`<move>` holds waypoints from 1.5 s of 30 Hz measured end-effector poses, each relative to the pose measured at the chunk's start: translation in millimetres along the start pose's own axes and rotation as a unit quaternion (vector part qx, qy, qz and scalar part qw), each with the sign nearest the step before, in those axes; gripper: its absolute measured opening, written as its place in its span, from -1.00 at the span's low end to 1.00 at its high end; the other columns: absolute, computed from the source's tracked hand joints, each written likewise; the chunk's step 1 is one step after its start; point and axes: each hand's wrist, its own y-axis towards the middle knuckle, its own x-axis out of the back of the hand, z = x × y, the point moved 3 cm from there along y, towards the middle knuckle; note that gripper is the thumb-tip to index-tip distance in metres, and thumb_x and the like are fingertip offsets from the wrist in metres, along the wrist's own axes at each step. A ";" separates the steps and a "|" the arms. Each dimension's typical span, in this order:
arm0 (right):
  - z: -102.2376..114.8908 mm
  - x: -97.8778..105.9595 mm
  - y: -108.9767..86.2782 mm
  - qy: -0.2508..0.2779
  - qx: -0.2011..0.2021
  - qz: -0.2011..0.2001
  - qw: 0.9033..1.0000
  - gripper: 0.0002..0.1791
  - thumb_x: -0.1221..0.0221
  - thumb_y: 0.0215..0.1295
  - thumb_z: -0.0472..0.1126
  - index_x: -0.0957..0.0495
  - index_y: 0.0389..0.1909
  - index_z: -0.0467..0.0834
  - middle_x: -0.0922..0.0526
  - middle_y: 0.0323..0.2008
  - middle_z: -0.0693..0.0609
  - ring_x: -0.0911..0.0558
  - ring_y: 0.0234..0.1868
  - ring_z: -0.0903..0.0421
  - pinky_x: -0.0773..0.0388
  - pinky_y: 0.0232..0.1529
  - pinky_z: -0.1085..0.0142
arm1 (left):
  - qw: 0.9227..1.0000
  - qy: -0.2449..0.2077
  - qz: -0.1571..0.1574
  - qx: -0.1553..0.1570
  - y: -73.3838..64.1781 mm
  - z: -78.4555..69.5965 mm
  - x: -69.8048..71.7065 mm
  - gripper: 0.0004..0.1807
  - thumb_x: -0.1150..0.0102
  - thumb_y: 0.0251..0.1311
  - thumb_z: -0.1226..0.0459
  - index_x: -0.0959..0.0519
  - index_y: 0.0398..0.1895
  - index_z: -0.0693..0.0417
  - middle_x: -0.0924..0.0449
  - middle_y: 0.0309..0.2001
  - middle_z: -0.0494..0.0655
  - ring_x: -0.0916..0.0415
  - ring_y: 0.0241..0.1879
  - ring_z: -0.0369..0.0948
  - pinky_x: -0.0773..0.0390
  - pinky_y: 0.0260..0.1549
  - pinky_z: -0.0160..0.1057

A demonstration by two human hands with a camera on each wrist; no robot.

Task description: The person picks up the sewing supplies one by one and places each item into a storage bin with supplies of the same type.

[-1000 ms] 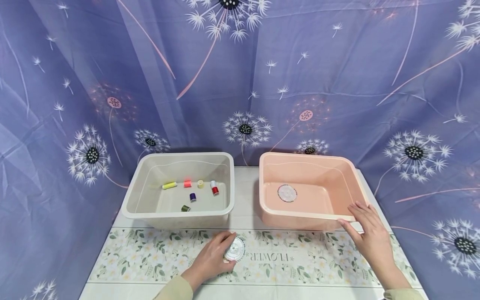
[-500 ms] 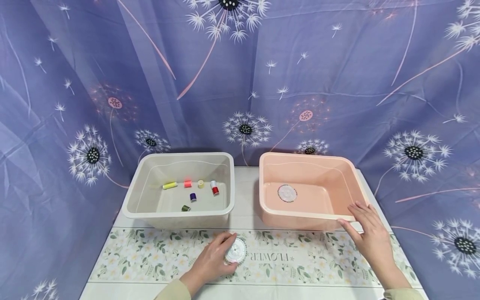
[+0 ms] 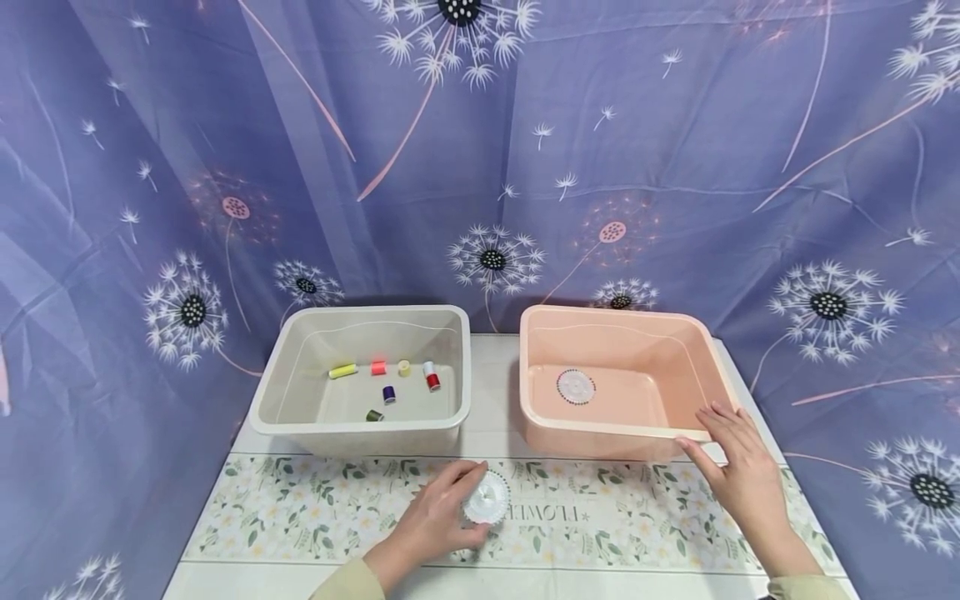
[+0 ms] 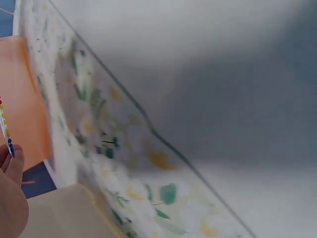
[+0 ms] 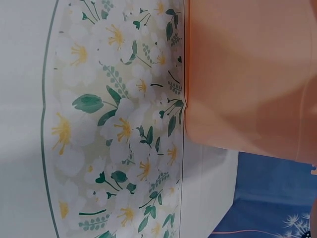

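Observation:
In the head view my left hand (image 3: 438, 512) pinches a round white wheel of sewing pins (image 3: 487, 497) by its edge, thumb below and fingers above, over the flowered cloth strip. The left wrist view catches the pin wheel (image 4: 6, 131) edge-on, with red, yellow and blue pin heads along its rim. At the front right corner of the pink tub (image 3: 600, 429), my right hand (image 3: 742, 467) holds the rim, fingers over it and thumb at the front. A second pin wheel (image 3: 576, 387) lies flat on that tub's floor.
Left of the pink tub stands a grey tub (image 3: 360, 429). Small thread spools lie scattered inside it, among them a yellow one (image 3: 342, 371), a dark blue one (image 3: 388, 395) and a green one (image 3: 374, 415). A purple dandelion-print curtain (image 3: 420, 233) hangs behind.
My left hand has moved slightly right with the pin wheel, which now shows more fully. The right hand has stayed at the pink tub's corner.

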 end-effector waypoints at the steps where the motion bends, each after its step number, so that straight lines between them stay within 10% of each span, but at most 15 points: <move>1: 0.2 0.0 0.0 -0.001 0.000 0.000 1.000 -0.09 -0.08 0.48 0.47 -0.70 0.09 -0.38 -0.73 0.05 -0.41 -0.62 0.18 -0.40 -0.14 0.70 0.15 | 1.000 -0.001 -0.002 -0.002 1.4 -1.9 1.1 -0.07 -0.66 -0.02 0.07 -0.52 0.48 0.12 -0.56 0.28 -0.06 -0.64 0.13 -0.16 -0.78 0.02 -0.18; 45: -0.3 0.0 0.2 0.001 0.012 -0.003 1.000 -0.07 -0.04 0.50 0.47 -0.69 0.09 -0.41 -0.73 0.05 -0.42 -0.63 0.14 -0.42 -0.17 0.69 0.10 | 0.992 -0.061 -0.103 -0.047 64.6 -61.4 57.7 -0.07 -0.73 -0.17 0.15 -0.60 0.39 0.18 -0.59 0.28 0.03 -0.66 0.17 -0.08 -0.71 0.22 -0.19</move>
